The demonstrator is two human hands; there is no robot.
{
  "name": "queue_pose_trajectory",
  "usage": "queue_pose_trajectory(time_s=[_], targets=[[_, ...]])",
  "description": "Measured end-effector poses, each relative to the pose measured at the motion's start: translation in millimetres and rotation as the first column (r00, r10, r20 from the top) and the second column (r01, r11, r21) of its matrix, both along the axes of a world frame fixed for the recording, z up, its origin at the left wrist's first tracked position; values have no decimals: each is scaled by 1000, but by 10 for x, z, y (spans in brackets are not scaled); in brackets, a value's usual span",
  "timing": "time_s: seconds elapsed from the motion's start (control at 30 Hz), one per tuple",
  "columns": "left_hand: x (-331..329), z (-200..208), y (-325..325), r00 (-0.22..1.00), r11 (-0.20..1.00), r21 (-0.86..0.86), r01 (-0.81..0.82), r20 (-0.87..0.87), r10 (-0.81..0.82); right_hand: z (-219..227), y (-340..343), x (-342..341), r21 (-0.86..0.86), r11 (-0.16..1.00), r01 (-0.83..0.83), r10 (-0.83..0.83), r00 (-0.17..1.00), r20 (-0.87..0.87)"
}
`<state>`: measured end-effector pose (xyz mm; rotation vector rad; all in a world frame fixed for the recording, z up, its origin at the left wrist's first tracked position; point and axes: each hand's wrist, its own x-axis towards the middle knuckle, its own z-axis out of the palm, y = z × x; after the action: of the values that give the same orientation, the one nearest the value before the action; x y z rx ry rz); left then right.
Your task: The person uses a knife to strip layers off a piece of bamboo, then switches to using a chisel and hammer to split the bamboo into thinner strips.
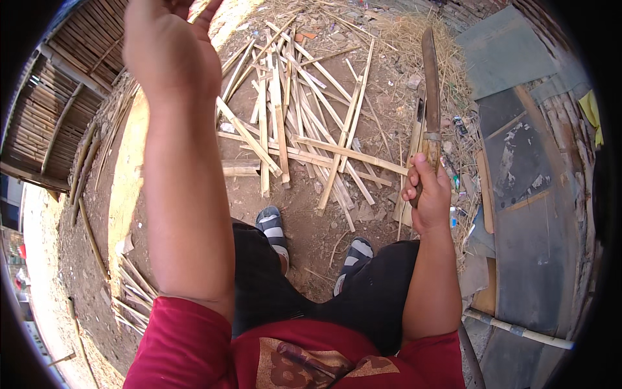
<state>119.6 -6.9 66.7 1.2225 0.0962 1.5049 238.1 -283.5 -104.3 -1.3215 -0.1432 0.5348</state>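
Observation:
In my right hand is a machete, its wooden handle wrapped by my closed fingers and its long brown blade pointing away from me. My left hand is raised high at the upper left. Its fingers are partly cut off by the picture's edge; those that show look apart, and I see nothing held. On the dirt ahead of my feet lies a loose pile of split bamboo strips, crossing one another at many angles. A thicker piece of bamboo rests at the pile's near left side.
Dark flat sheets and a grey-green panel line the right side, with a pale pole near me. Dry straw is scattered at the far right. A bamboo-slat structure stands left, and more strips lie near left.

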Motion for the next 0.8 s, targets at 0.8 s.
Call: queue_pose_trajectory(time_s=[0.8], targets=[[-51,-5298,512,181,501,-671,-547,-679,-712,8,243,48,-127,984,-125,132,990,45]])
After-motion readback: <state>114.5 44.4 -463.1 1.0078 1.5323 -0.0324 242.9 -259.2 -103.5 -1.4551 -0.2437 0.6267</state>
